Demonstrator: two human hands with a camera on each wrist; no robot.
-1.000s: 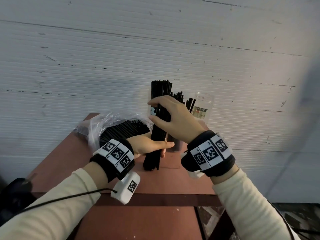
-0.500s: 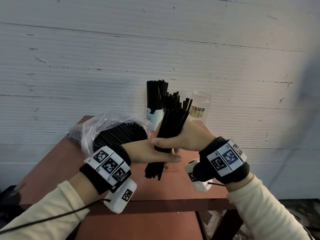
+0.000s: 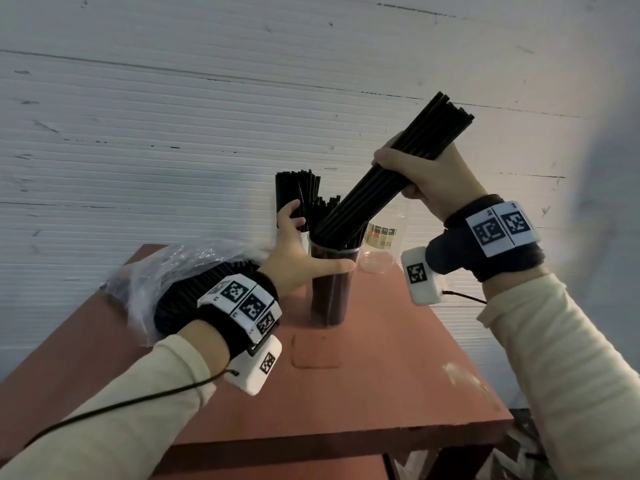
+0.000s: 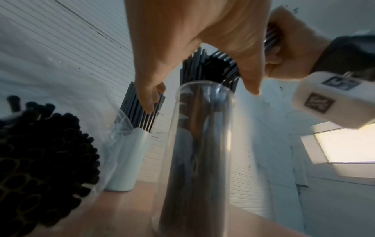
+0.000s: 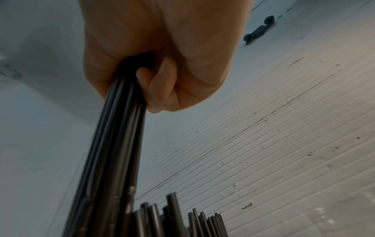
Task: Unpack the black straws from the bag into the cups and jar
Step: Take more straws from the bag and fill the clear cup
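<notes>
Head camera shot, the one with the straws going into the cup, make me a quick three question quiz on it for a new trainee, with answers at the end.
1. True or false: the right hand grips a tilted bundle of black straws whose lower ends are at the mouth of the clear cup.
2. Multiple choice: the left hand's thumb lies against A) the plastic bag, B) the clear cup, C) the empty jar.
3. Fill in: the white cup already holds upright ____.

Key: 1 true; 2 B; 3 straws.
</notes>
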